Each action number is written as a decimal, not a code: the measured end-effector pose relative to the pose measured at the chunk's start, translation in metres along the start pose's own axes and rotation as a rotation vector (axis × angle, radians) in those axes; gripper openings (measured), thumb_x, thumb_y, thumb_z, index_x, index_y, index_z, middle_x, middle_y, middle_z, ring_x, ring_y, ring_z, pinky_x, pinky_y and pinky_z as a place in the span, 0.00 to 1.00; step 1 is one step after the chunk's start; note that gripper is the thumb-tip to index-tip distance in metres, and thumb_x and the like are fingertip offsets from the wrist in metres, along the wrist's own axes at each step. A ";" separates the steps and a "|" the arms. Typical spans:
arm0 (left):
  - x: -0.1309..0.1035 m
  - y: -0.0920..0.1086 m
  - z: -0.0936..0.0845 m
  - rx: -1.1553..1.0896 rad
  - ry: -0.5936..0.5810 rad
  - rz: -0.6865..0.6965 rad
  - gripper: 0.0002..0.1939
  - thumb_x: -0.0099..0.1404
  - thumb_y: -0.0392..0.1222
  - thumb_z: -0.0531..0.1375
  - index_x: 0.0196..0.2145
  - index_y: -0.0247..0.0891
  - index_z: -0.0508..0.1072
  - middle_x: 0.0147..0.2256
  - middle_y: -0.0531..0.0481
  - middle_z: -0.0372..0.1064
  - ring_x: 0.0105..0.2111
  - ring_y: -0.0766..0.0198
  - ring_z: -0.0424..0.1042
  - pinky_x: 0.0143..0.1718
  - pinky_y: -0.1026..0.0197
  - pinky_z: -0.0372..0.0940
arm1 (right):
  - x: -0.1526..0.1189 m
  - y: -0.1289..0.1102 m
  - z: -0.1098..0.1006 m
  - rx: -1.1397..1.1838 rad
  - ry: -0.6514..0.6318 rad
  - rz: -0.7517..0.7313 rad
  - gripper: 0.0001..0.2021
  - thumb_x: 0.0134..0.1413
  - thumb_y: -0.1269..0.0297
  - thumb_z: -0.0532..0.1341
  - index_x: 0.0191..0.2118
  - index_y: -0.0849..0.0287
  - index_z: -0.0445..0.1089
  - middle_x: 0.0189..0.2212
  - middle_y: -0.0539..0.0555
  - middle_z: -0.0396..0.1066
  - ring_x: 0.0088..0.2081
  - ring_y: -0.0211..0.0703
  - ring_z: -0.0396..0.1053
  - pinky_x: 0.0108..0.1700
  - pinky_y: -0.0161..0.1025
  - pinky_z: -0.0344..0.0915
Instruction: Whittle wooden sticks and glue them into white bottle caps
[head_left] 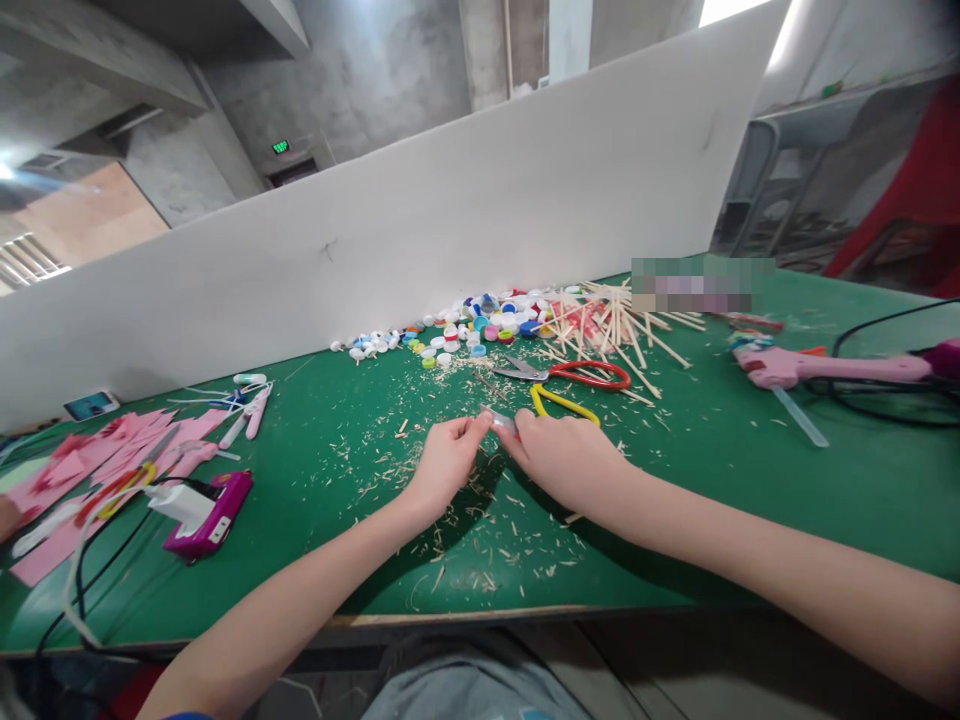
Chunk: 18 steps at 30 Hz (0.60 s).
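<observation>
"Strip (pixel 504 421) of something pale and shiny, right between the two hands, low over the middle of the table (pixel 750 500). What is it?"

"Too small and too covered to say. The right hand (pixel 574 455) has it, fingers curled in and thumb pressed close."

"And the left hand (pixel 446 455)?"

"Thumb and fingertips pinched together at the strip's left end. Whether they grip it or only touch it, I can't tell."

"What about all those bits underneath?"

"Pale shavings (pixel 403 428), scattered around and below both hands. Just beyond the right hand lie scissors (pixel 553 376), spread open, with a red loop and a yellow loop."

"Farther back I see bottle caps (pixel 506 322) in a heap."

"Yes, every colour, mostly white, with wooden sticks (pixel 619 325) fanned out beside them, near the white panel (pixel 450 220)."

"Off to the right?"

"A pink glue gun (pixel 787 368), well apart from the hands. Over on the left, pink paper (pixel 112 450) in a spread, and nearer us a purple power block (pixel 217 520) with a white plug (pixel 180 505) in it."
</observation>
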<state>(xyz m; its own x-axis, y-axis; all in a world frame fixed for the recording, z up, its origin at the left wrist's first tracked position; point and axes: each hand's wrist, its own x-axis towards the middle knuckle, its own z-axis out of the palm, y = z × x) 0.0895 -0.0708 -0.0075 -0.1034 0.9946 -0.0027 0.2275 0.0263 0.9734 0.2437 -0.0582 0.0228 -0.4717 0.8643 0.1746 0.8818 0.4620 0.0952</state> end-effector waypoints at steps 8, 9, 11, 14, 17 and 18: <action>-0.003 0.003 0.002 -0.084 -0.017 -0.063 0.27 0.57 0.65 0.60 0.22 0.39 0.56 0.14 0.63 0.45 0.12 0.75 0.46 0.12 0.68 0.43 | -0.002 -0.002 -0.001 0.016 0.027 0.028 0.24 0.68 0.54 0.41 0.37 0.65 0.68 0.24 0.62 0.73 0.28 0.49 0.74 0.25 0.36 0.53; -0.004 0.004 0.002 -0.100 -0.023 -0.072 0.27 0.57 0.65 0.60 0.22 0.40 0.57 0.14 0.64 0.44 0.11 0.75 0.46 0.12 0.68 0.42 | -0.002 -0.002 -0.002 0.018 0.027 0.031 0.24 0.68 0.54 0.41 0.37 0.65 0.68 0.24 0.62 0.73 0.27 0.49 0.74 0.25 0.36 0.52; -0.005 0.005 0.003 -0.124 -0.026 -0.081 0.27 0.56 0.65 0.61 0.23 0.39 0.58 0.13 0.64 0.44 0.11 0.76 0.45 0.12 0.69 0.42 | -0.003 -0.002 -0.002 0.020 0.029 0.037 0.24 0.68 0.53 0.41 0.37 0.65 0.68 0.25 0.62 0.73 0.27 0.48 0.74 0.25 0.36 0.51; -0.006 0.006 0.002 -0.144 -0.026 -0.082 0.26 0.56 0.65 0.62 0.24 0.39 0.59 0.14 0.64 0.44 0.12 0.76 0.45 0.12 0.69 0.42 | -0.003 -0.002 -0.002 0.019 0.040 0.046 0.24 0.68 0.53 0.42 0.38 0.65 0.68 0.25 0.61 0.73 0.27 0.47 0.73 0.25 0.36 0.49; -0.006 0.006 0.002 -0.150 -0.028 -0.081 0.26 0.56 0.64 0.62 0.24 0.39 0.59 0.13 0.64 0.44 0.12 0.76 0.45 0.13 0.69 0.42 | -0.004 -0.003 -0.001 0.019 0.052 0.051 0.23 0.68 0.54 0.43 0.38 0.65 0.68 0.25 0.61 0.72 0.27 0.47 0.73 0.25 0.36 0.47; -0.006 0.006 0.002 -0.148 -0.027 -0.081 0.26 0.56 0.64 0.62 0.24 0.39 0.59 0.13 0.64 0.44 0.12 0.76 0.45 0.13 0.69 0.42 | -0.004 -0.003 -0.001 0.020 0.056 0.051 0.23 0.68 0.54 0.43 0.38 0.65 0.68 0.25 0.61 0.72 0.27 0.47 0.73 0.25 0.36 0.47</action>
<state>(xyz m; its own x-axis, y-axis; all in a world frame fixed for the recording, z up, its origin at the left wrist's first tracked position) 0.0937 -0.0764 -0.0019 -0.0895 0.9922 -0.0867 0.0745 0.0934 0.9928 0.2432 -0.0634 0.0225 -0.4254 0.8745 0.2331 0.9041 0.4223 0.0658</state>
